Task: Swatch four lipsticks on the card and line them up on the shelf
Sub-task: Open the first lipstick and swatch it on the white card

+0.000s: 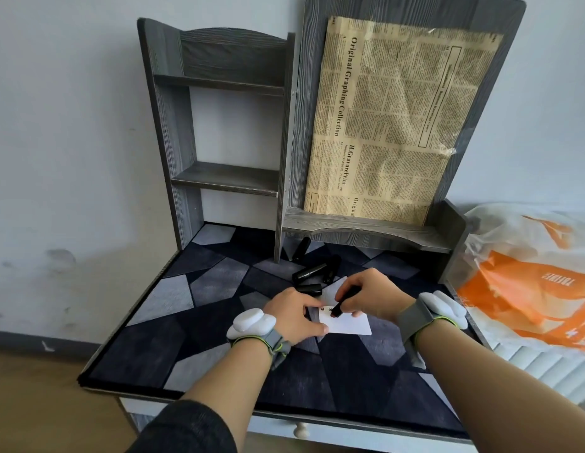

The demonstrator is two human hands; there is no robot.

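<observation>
A white card lies on the patterned mat. My left hand pinches the card's left edge, thumb below and fingers above. My right hand grips an uncapped black lipstick, its red tip touching the card near a small mark. Behind the hands lie several black lipstick tubes, one under the lower shelf board. The grey wooden shelf unit stands at the back with bare boards.
The mat covers a small white table with a drawer knob. A board with newspaper print leans at the back right. An orange and white plastic bag lies to the right. The wall is at the left.
</observation>
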